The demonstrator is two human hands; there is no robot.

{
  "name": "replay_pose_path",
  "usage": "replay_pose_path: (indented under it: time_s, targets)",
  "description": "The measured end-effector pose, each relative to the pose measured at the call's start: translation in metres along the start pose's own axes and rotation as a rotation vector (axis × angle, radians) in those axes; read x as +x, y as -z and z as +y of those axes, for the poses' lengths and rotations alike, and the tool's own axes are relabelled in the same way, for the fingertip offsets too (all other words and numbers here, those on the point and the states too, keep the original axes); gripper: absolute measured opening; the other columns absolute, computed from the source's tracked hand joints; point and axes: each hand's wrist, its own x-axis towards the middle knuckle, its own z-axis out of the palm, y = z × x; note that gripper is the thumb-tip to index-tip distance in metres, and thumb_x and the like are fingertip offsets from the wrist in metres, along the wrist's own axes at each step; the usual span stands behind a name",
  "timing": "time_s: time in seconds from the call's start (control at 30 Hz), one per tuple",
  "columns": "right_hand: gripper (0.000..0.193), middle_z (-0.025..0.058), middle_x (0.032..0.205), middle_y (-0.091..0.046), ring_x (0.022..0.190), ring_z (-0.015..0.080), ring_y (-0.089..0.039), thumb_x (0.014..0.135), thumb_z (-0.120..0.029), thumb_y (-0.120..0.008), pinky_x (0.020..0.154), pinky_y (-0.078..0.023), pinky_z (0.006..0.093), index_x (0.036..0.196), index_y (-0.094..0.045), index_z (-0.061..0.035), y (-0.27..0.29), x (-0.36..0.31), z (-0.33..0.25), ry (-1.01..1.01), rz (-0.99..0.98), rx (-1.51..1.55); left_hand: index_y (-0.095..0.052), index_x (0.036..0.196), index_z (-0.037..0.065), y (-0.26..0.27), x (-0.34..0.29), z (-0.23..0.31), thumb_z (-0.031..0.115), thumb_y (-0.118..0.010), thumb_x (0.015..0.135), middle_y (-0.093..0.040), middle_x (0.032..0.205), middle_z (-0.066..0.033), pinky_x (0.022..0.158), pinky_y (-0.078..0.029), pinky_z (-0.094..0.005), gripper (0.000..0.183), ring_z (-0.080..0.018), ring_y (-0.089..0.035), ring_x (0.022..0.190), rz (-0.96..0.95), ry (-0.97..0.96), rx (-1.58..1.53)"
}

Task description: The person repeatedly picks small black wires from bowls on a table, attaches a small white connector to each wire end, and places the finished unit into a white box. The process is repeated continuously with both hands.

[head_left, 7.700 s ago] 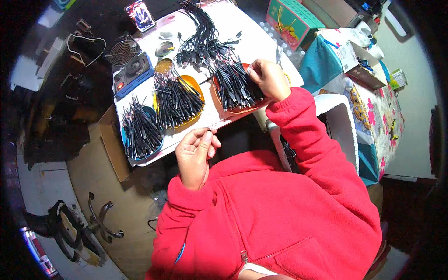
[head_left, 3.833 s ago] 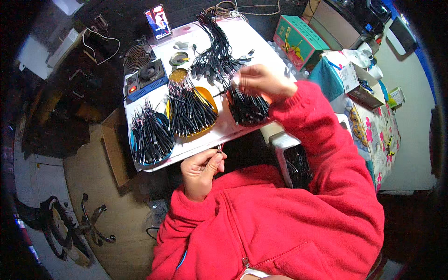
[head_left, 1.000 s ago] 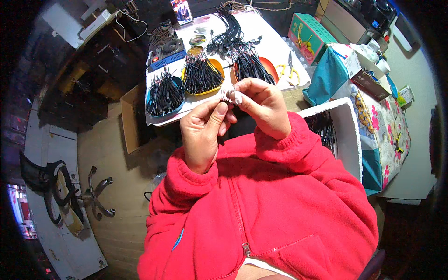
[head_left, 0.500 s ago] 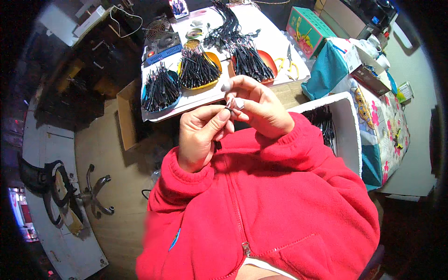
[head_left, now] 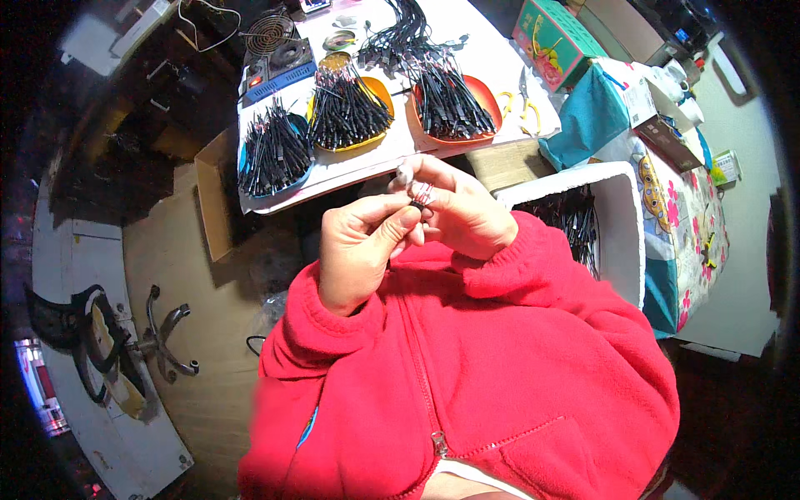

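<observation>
My left hand (head_left: pixel 362 242) is closed, thumb and fingers pinching the small black end of a cable (head_left: pixel 417 205), most of which my fingers hide. Right against it, my right hand (head_left: pixel 467 204) has its fingers curled in, with thin red and white wires (head_left: pixel 423 193) showing at the thumb. Both hands meet in front of my chest, just short of the white table (head_left: pixel 333 179). On that table, bundles of short black cables fill a blue tray (head_left: pixel 305 173), a yellow tray (head_left: pixel 385 93) and a red tray (head_left: pixel 490 98).
More black cables (head_left: pixel 404 37) lie farther back, beside a blue box-shaped device with a fan (head_left: pixel 292 75). Yellow-handled scissors (head_left: pixel 527 112) rest at the table's right. A white foam box (head_left: pixel 621 225) holding cables stands at my right; a cardboard box (head_left: pixel 215 204) is at left.
The table and trays have shifted slightly left in view. My hands are a little lower, still together, and the red and white wires at the right thumb show more plainly.
</observation>
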Motion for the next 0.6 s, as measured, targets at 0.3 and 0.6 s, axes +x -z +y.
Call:
replay_pose_path:
  time_s: [0.3,0.6]
  targets:
    - [0.02,-0.0035,0.075,-0.05,0.063,0.0042,-0.04,0.101,-0.025,-0.047,0.052,-0.03,0.0196,0.094,-0.052,-0.007,0.006,0.007,-0.017,0.344,0.099,-0.687,-0.069,0.092,-0.002,0.012,0.006,0.001,0.008,-0.062,0.091,-0.062,0.072,-0.0008,0.055,-0.038,-0.0173,0.012,-0.0037,-0.051,0.061,-0.028,0.082,0.005]
    - [0.022,0.0028,0.062,-0.044,0.056,0.0112,-0.038,0.095,-0.012,-0.055,0.052,-0.034,0.0263,0.078,-0.05,0.0003,-0.006,-0.001,-0.024,0.866,0.224,-1.428,-0.068,0.091,-0.003,0.011,-0.01,0.013,0.007,-0.063,0.09,-0.062,0.071,-0.0015,0.058,-0.041,-0.0184,0.012,-0.005,-0.053,0.063,-0.091,0.128,0.094]
